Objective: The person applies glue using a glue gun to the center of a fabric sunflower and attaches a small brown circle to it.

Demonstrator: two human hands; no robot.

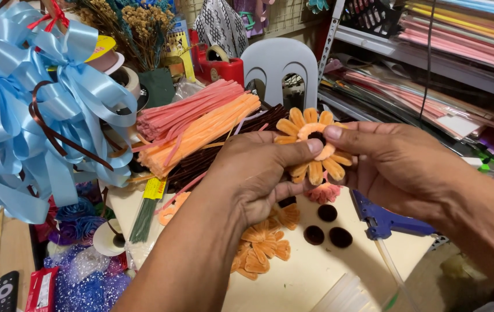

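Note:
Both of my hands hold an orange flower (311, 145) made of fuzzy wire, with a dark centre, above the work table (293, 280). My left hand (258, 173) grips it from the left, thumb pressing near the centre. My right hand (394, 162) pinches its right side with thumb and fingers. Under my hands lie another orange fuzzy flower (261, 247), a pink one (323, 193) and three dark brown round discs (327, 228).
Bundles of pink (186, 110), orange (200, 136) and dark brown fuzzy wires lie behind. A big light blue ribbon bow (33, 110) hangs at left. A blue glue gun (382, 219) rests at right. A white plastic chair (278, 63) and shelves with paper (449, 52) stand behind.

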